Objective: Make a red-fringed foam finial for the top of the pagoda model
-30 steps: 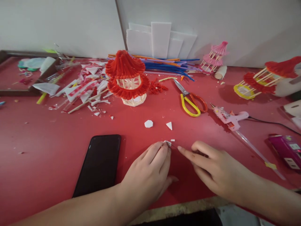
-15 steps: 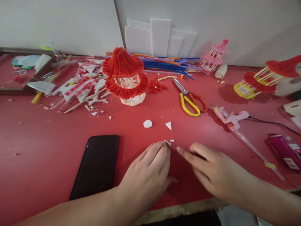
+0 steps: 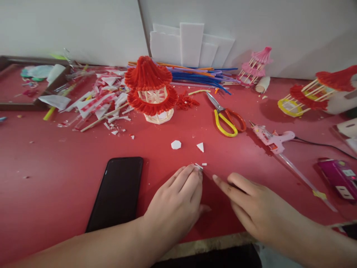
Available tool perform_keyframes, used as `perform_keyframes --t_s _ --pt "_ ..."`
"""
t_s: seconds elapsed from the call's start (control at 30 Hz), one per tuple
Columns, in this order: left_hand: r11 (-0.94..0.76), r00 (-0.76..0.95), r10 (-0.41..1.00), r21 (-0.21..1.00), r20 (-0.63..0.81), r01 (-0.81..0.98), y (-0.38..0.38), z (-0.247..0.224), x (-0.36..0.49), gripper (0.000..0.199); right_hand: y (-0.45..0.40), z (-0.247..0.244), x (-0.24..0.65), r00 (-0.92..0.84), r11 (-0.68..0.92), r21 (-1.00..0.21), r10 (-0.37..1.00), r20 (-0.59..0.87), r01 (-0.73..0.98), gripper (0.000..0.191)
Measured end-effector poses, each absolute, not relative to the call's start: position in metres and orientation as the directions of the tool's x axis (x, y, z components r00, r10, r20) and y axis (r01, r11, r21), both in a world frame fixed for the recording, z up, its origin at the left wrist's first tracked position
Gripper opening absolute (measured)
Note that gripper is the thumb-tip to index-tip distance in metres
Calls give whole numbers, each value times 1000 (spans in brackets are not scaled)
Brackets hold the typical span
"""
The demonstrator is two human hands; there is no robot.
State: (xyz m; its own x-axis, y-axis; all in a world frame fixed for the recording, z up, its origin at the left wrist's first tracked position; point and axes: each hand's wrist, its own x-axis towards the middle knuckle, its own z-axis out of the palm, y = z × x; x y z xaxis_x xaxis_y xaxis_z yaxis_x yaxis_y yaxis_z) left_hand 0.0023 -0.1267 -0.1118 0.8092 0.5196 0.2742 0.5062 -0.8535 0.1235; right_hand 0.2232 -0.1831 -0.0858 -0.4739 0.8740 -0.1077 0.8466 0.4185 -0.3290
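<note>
My left hand (image 3: 175, 199) rests on the red table with its fingers bunched together and bent down. Their tips press on a small white foam piece (image 3: 198, 167), mostly covered by them. Just past it lies a tiny white scrap (image 3: 204, 164). To the right, my right hand (image 3: 249, 201) has its index finger stretched toward the left fingertips, apart from them, with another finger curled. I see nothing held in it. Farther up the table are a white octagonal foam piece (image 3: 176, 144) and a white foam triangle (image 3: 200, 147).
A black phone (image 3: 115, 193) lies left. Behind stand a red fuzzy-roofed pavilion model (image 3: 150, 91), scissors (image 3: 225, 119), pipe cleaners (image 3: 195, 77) and scraps (image 3: 97, 98). At right are a pink glue gun (image 3: 272, 139), a purple power strip (image 3: 338, 178) and another model (image 3: 312, 93).
My right hand has shifted slightly down and right, away from the left fingertips. My left hand stays on the foam piece. The view has tilted a little.
</note>
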Motion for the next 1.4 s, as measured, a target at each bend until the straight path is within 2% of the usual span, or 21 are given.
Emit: perform_keyframes --t_s 0.27,0.43,0.67,0.83,1.27,1.4 --pt "-849 809 528 147 257 507 -125 -110 2 64 -189 -89 231 -366 281 -406 919 -148 870 54" --pt "-861 816 508 127 275 493 -126 -110 1 62 -179 -92 232 -407 321 -436 906 -118 841 54" --pt "-864 811 496 84 310 496 -129 -112 0 58 -169 -86 230 -462 360 -433 873 -157 826 53" --pt "-873 824 478 58 303 485 -128 -111 0 58 -171 -87 228 -483 396 -427 868 -115 813 54" --pt "-875 829 471 37 302 483 -129 -111 0 57 -167 -91 227 -459 344 -445 871 -178 827 55" --pt "-872 825 475 37 307 488 -128 -112 -1 58 -169 -91 226 -455 359 -421 877 -152 833 56"
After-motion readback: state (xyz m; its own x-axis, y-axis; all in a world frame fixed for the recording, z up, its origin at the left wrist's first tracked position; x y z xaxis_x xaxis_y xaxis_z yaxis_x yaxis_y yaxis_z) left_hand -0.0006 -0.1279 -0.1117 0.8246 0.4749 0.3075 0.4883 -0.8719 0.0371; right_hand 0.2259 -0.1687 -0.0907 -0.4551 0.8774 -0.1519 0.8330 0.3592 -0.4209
